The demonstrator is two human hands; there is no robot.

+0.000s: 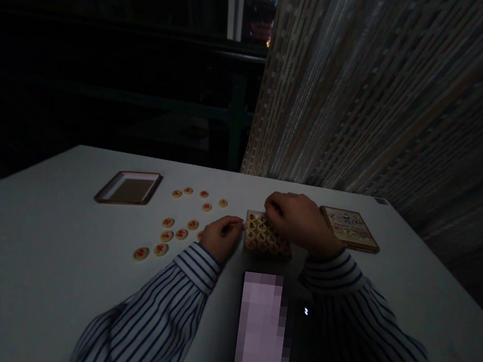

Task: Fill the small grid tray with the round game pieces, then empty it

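A small box (pixel 245 248) holds rows of round Chinese chess pieces (pixel 261 237), most with dark characters and some red in the front row. My right hand (pixel 296 216) is over the back right of this box, fingers curled downward and closed; its fingertips and anything in them are hidden. Close to the box's left side, my left hand (pixel 220 238) has its fingers bent together; I cannot make out anything in them. Loose pieces with red characters (pixel 181 234) lie scattered to its left, one partly hidden behind the hand.
On the white table (pixel 60 253), a shallow open tray or lid (pixel 137 190) lies at the far left. A printed box lid (pixel 350 228) rests to the right. A blurred-out lit screen (pixel 261 324) is in front of me. A string curtain (pixel 345 88) hangs behind the table.
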